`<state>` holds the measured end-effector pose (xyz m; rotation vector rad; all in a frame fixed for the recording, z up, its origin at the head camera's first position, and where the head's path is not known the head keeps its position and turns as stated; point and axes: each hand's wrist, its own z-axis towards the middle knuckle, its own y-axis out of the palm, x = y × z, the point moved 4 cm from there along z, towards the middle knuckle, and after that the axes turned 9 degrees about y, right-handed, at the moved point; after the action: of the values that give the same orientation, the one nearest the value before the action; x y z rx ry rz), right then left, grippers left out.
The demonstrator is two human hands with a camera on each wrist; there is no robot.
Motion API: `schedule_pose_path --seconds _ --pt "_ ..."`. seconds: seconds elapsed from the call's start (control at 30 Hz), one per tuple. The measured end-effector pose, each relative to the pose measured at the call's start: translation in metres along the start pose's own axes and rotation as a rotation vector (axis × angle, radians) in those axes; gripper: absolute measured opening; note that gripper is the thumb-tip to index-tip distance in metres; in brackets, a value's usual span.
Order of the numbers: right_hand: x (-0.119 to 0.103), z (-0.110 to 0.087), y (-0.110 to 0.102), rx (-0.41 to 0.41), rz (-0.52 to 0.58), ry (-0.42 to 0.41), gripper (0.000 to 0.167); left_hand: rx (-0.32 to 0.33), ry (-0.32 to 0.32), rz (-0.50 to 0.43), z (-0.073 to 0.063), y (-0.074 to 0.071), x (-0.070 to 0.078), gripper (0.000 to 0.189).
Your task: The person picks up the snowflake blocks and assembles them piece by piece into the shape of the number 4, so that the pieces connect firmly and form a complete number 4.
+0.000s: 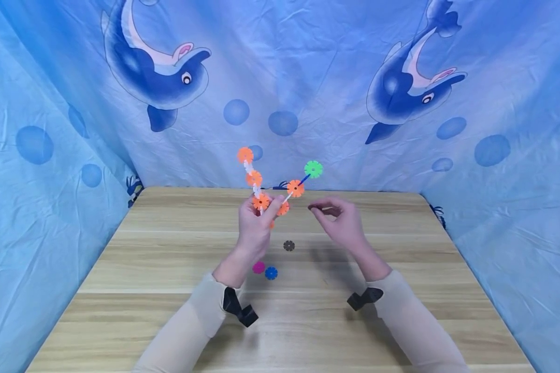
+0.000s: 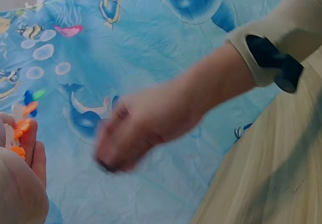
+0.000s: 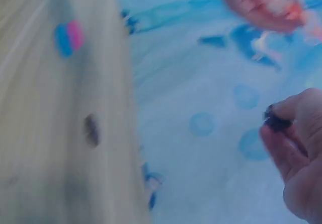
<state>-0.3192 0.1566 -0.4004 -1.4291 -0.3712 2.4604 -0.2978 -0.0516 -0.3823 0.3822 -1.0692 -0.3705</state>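
My left hand (image 1: 255,230) grips a V-shaped chain of notched snowflake discs (image 1: 254,178) above the table. Orange and white discs make up one arm of the chain. The other arm has orange, white and blue ones and ends in a green disc (image 1: 313,169). Its lower part is partly hidden by the fingers. To the right, my right hand (image 1: 345,223) pinches a dark snowflake disc (image 3: 276,121) between thumb and fingertips, apart from the chain. In the left wrist view the right hand (image 2: 146,133) is blurred.
On the wooden table (image 1: 168,248) lie a loose dark grey disc (image 1: 289,245), a pink disc (image 1: 258,267) and a blue disc (image 1: 271,273), the last two side by side. Blue dolphin-print cloth (image 1: 331,77) hangs behind the table and along both sides.
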Motion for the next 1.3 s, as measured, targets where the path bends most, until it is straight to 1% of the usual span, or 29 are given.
schedule_pose_path --seconds 0.1,0.17,0.23,0.33,0.47,0.6,0.77,0.87,0.97,1.03,1.13,1.3 --pt "-0.024 -0.001 -0.004 0.046 0.179 -0.125 0.015 -0.013 -0.004 0.014 -0.002 0.002 -0.001 0.025" --pt "-0.036 -0.002 -0.005 0.065 0.231 -0.188 0.015 -0.028 0.001 0.023 -0.003 0.004 -0.001 0.023" --pt "-0.044 -0.002 -0.006 0.085 0.256 -0.224 0.015 -0.046 0.008 0.025 -0.004 0.006 -0.001 0.022" --pt "-0.052 -0.002 -0.007 0.107 0.278 -0.249 0.015 -0.083 0.021 0.020 -0.006 0.009 -0.002 0.025" --pt "-0.054 -0.002 -0.008 0.123 0.297 -0.257 0.016 -0.141 0.026 0.012 -0.009 0.012 -0.005 0.027" --pt "-0.055 -0.002 -0.008 0.124 0.295 -0.262 0.015 -0.163 0.019 0.011 -0.011 0.014 -0.006 0.029" --pt "-0.058 -0.004 -0.009 0.109 0.278 -0.267 0.015 -0.142 0.000 0.019 -0.012 0.016 -0.006 0.029" --pt "-0.061 -0.005 -0.008 0.101 0.269 -0.274 0.016 -0.089 -0.042 0.025 -0.013 0.016 -0.007 0.029" --pt "-0.063 -0.007 -0.007 0.084 0.256 -0.290 0.018 -0.036 -0.089 0.036 -0.014 0.015 -0.009 0.021" --pt "-0.064 -0.008 -0.007 0.073 0.253 -0.304 0.018 -0.014 -0.108 0.043 -0.015 0.014 -0.009 0.015" --pt "-0.065 -0.009 -0.007 0.061 0.254 -0.324 0.019 -0.010 -0.110 0.051 -0.015 0.013 -0.009 0.013" --pt "-0.065 -0.012 -0.005 0.046 0.257 -0.344 0.020 -0.022 -0.089 0.053 -0.015 0.012 -0.007 0.012"
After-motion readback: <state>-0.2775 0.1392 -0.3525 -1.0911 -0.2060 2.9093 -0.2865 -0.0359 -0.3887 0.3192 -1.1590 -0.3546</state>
